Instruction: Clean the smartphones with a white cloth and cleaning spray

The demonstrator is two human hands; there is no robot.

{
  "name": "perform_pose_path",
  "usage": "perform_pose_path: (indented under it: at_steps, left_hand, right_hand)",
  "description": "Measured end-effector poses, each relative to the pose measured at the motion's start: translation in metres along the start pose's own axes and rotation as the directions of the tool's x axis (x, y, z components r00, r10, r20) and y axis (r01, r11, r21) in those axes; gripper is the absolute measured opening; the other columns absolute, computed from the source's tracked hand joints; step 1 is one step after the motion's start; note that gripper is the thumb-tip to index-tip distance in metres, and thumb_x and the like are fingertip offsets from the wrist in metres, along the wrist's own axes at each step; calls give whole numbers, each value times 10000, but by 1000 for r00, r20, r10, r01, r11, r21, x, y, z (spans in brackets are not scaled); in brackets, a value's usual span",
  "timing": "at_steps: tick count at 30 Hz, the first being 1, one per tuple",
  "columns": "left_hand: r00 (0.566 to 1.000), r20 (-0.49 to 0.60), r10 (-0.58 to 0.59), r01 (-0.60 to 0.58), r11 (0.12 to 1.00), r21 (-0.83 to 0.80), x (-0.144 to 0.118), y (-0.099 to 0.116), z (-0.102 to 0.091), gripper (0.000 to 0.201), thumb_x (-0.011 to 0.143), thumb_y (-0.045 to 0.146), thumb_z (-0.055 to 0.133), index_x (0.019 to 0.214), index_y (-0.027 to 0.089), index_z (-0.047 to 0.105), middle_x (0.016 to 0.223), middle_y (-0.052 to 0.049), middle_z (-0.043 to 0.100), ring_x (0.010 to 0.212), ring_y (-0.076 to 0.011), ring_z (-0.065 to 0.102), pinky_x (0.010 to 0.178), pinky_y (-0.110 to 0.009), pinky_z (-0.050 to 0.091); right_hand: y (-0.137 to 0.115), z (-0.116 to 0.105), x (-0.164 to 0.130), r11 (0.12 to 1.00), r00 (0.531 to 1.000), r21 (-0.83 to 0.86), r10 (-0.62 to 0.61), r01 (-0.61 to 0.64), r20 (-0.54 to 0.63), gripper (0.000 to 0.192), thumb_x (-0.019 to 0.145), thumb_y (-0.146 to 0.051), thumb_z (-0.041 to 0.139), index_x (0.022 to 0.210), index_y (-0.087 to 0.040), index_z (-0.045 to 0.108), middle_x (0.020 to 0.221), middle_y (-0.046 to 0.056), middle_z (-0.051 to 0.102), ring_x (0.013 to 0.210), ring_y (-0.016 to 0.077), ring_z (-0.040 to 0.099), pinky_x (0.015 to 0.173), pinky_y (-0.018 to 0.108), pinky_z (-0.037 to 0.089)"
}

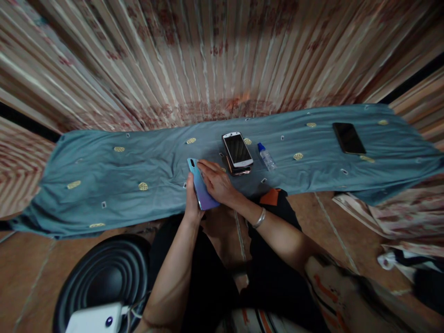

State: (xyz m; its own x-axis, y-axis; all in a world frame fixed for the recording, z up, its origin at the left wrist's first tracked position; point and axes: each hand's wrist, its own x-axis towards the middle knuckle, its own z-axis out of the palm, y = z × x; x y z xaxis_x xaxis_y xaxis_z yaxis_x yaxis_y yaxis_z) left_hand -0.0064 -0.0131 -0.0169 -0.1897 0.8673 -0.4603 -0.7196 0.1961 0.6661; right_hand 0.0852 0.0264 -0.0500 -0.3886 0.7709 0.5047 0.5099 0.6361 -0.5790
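My left hand (192,198) is closed around the near side of a smartphone (205,196), its thumb along the left edge. The phone's back faces up, shading from light blue to purple, with a dark camera strip in its top corner. Across that back lies my right hand (218,184), fingers stretched out and touching the surface; what is under them is hidden. Just beyond, a white phone (237,149) with a dark screen tops a small stack of phones. To its right a small clear bottle (267,159) with a blue cap lies on its side.
A blue-green cloth (163,178) with yellow prints covers the long narrow table. A dark phone (348,138) lies toward its right end. Pleated curtains (222,60) hang behind. At lower left, a white device (93,319) with a cable rests on a round black stool (104,259).
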Motion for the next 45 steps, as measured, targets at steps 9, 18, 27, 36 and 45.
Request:
perform_pose_path:
  at_steps: [9,18,27,36,45]
  left_hand:
    - [999,40,-32,33,999,-19,0,-4,-3,380,962,395,451,1084,133,697,1246,-96,686,1343,-207,504,1155,-309,342]
    - [999,2,-33,33,998,-45,-2,-2,3,340,979,342,416,934,155,697,942,-65,752,1204,-192,623,1049,-315,484]
    - [999,-9,-49,47,989,-137,2,-2,2,330,977,314,388,927,165,679,1093,-102,725,1205,-215,625,1002,-319,526]
    - [1000,-15,-23,21,994,-107,5,2,-2,398,989,332,356,816,178,680,937,-89,748,1072,-173,690,920,-221,533]
    - [1000,-16,5,-7,995,-104,11,-3,-6,390,973,340,407,715,202,665,708,-33,703,884,-131,723,833,-162,535]
  right_hand:
    - [8,2,11,999,999,21,42,-42,-13,439,960,-159,359,1351,-140,556,1383,148,574,1296,235,504,1130,444,392]
    - [12,1,9,998,999,51,30,-29,-31,433,962,-176,374,1345,-180,574,1372,115,589,1289,235,512,1132,458,398]
    - [3,-1,1,997,997,44,-68,69,-20,432,955,-180,374,1327,-158,593,1354,124,604,1270,226,535,1100,432,434]
    - [-14,-5,-13,992,996,87,-91,90,14,425,962,-190,375,1325,-163,596,1347,126,608,1266,230,533,1091,441,435]
    - [-22,-10,-22,977,985,124,-168,171,-38,411,982,-189,366,1306,-119,611,1319,146,626,1246,236,550,1073,423,462]
